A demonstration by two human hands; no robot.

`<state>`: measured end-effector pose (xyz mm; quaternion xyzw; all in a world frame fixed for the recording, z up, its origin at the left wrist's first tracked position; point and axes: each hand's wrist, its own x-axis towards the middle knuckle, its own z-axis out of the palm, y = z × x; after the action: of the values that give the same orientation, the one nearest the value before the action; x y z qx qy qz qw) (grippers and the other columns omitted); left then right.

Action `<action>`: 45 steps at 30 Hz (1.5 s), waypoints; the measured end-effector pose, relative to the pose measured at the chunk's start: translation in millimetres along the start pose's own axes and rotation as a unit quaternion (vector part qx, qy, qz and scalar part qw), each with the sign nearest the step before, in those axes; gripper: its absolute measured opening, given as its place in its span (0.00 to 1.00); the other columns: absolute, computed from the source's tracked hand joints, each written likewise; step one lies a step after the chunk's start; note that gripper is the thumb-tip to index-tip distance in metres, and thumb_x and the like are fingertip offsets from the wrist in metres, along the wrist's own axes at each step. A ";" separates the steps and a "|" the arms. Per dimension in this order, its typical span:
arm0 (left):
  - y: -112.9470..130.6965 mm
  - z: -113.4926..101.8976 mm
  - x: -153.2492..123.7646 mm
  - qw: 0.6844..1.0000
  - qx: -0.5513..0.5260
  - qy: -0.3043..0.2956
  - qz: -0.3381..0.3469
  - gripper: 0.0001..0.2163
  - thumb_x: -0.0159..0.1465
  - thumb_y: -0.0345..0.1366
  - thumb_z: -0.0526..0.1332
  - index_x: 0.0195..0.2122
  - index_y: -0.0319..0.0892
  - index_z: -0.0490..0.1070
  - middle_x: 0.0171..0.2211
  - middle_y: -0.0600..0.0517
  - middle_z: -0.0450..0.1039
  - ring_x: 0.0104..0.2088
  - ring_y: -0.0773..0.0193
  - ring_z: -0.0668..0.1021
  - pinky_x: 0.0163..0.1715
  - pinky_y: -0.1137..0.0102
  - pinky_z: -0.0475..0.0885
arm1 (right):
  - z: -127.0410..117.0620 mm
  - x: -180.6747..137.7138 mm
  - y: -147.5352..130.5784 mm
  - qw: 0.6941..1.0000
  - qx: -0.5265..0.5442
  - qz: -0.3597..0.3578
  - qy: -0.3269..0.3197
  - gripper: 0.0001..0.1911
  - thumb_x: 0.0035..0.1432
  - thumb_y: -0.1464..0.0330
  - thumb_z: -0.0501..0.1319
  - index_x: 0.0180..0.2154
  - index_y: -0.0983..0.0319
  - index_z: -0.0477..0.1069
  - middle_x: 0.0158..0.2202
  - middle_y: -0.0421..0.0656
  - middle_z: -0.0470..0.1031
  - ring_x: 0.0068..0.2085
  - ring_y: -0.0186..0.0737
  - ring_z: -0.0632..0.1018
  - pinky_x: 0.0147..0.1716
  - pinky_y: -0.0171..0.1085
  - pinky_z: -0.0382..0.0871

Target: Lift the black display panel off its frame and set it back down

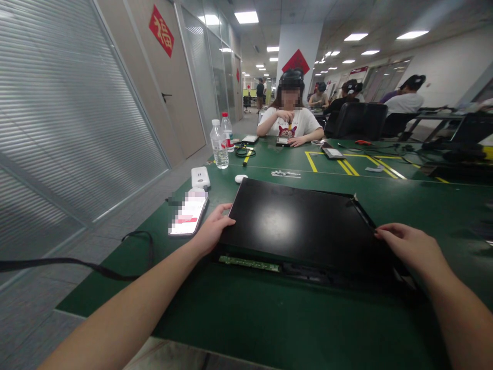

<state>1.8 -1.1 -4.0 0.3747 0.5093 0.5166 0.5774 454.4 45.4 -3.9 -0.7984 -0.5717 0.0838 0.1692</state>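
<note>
A black flat screen panel (281,221) lies at a slight tilt over a shallow black housing (323,272). My left hand (213,228) grips the panel's left edge, thumb on top and fingers at the side. At the right edge, my right hand (406,244) pinches with thumb and fingertips; whether the housing's rim is also between them is hidden. Along the near side, a narrow green circuit board (248,263) shows in the gap below the panel. A thin dark strip of the housing is exposed at the panel's right side.
On the green table (154,303) stand two plastic bottles (219,145). A lit phone (188,213), a white power bank (200,177) and a white earbud case (241,178) lie left of the panel. A black strap (77,264) crosses the left edge. Opposite sits a person (290,118).
</note>
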 end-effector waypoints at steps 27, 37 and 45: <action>-6.2 -17.5 7.4 0.968 0.208 0.033 0.137 0.25 0.51 0.39 0.74 0.50 0.44 0.76 0.64 0.43 0.67 0.66 0.44 0.64 0.67 0.52 0.52 | 2.0 0.4 2.0 0.999 0.033 -0.008 0.006 0.17 0.48 0.55 0.56 0.32 0.55 0.79 0.34 0.43 0.82 0.39 0.48 0.78 0.37 0.42 0.66; -5.8 -16.7 7.7 0.929 0.338 0.044 0.142 0.23 0.48 0.42 0.73 0.46 0.42 0.76 0.62 0.40 0.67 0.65 0.39 0.64 0.67 0.53 0.53 | 1.7 0.0 1.5 0.999 0.033 -0.009 0.012 0.14 0.49 0.57 0.57 0.30 0.54 0.79 0.34 0.44 0.81 0.38 0.49 0.78 0.36 0.42 0.67; -12.5 -22.4 11.7 0.907 0.398 0.006 0.140 0.27 0.51 0.46 0.70 0.50 0.40 0.74 0.66 0.37 0.59 0.66 0.40 0.62 0.67 0.53 0.53 | 1.3 0.8 3.0 0.999 0.029 0.015 0.002 0.18 0.47 0.54 0.57 0.33 0.54 0.79 0.35 0.44 0.81 0.39 0.50 0.77 0.35 0.42 0.65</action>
<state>-17.9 5.9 -22.9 0.6376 0.6182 0.3492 0.2989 456.9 45.5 -6.1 -0.8021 -0.5563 0.1015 0.1921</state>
